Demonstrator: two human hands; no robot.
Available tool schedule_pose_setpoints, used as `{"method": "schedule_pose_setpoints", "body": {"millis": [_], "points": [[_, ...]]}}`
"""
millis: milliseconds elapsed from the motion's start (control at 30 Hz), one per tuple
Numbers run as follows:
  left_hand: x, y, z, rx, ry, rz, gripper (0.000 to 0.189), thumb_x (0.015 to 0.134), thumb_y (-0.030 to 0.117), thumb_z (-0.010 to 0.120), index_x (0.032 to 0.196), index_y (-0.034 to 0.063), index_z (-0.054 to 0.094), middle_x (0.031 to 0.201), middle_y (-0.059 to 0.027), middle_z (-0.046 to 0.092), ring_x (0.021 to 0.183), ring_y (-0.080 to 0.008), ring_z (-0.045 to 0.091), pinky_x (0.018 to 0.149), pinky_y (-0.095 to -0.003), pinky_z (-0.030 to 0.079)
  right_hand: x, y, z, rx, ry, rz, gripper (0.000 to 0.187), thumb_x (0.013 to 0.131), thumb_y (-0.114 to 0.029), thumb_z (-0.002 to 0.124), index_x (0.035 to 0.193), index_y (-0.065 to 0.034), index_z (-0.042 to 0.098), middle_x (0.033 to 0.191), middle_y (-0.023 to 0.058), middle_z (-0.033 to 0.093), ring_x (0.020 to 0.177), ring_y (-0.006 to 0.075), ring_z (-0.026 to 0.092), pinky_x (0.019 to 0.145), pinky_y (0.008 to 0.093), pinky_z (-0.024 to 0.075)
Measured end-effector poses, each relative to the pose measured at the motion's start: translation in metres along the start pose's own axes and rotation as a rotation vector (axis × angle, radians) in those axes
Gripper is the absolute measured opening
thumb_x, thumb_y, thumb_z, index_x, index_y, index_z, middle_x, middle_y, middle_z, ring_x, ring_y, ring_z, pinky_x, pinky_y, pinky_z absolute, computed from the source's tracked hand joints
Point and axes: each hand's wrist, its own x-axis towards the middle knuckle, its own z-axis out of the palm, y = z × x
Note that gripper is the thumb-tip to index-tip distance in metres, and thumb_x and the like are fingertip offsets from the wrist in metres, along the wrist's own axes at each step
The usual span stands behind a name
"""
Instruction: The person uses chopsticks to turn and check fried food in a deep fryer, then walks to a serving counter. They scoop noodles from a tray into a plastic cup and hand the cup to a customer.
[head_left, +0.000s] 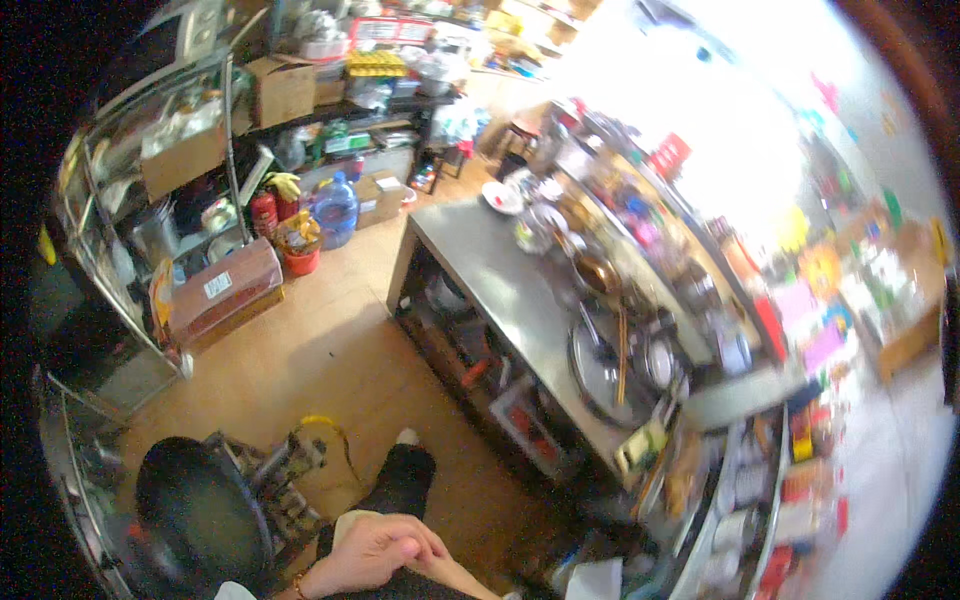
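At the bottom centre, my left hand (367, 551) and my right hand (441, 568) meet in front of my body. The left hand's fingers are folded, with a bracelet on its wrist. My right hand is partly covered by the left, so its fingers are hard to make out. No object shows between the hands. Left of them is a large dark wok (201, 514), tilted beside a metal burner stand (251, 465). A yellow hose (322, 420) curves over the floor near my foot (409, 437).
A steel worktable (480, 247) stands ahead to the right, holding bowls, a dark round pan (600, 367) and wooden chopsticks (622, 356). A large box (225, 289), a red bucket (301, 261) and a blue water jug (335, 210) sit on the tiled floor (322, 356) by shelving.
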Motion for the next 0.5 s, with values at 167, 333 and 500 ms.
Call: {"method": "schedule_pose_setpoints", "body": {"millis": [167,333,500], "points": [[0.109,-0.019,-0.087,-0.368,0.374,-0.125,0.037,0.098,0.033,0.047,0.082,0.0024,0.060,0.082,-0.0110,0.064,0.080,-0.0203,0.061,0.075,-0.0319,0.049,0.151,0.040,-0.122,-0.401,-0.327,0.384,0.028,0.089,-0.025,0.062,0.109,-0.0063,0.065,0.102,0.0156,0.065,0.095,0.0319,0.062,0.082,0.0368,0.0490],[0.174,-0.013,-0.146,-0.445,0.850,-0.180,0.039,0.082,-0.010,0.061,0.062,0.0122,0.036,0.060,-0.0019,0.047,0.051,-0.0082,0.043,0.046,-0.0220,0.037,0.276,0.059,-0.216,-0.279,-0.192,0.720,0.038,0.091,-0.036,0.060,0.089,0.0013,0.069,0.086,0.0108,0.070,0.078,0.0155,0.065,0.070,0.0306,0.0503],[0.231,-0.015,-0.244,-0.512,0.756,0.002,0.051,0.097,0.018,0.051,0.052,0.0153,0.027,0.047,-0.0008,0.039,0.043,-0.0080,0.036,0.038,-0.0246,0.026,0.416,0.108,-0.197,-0.240,-0.246,0.253,0.012,0.082,-0.011,0.064,0.082,0.0003,0.069,0.085,0.0130,0.068,0.074,0.0216,0.066,0.066,0.0339,0.0514]]}}
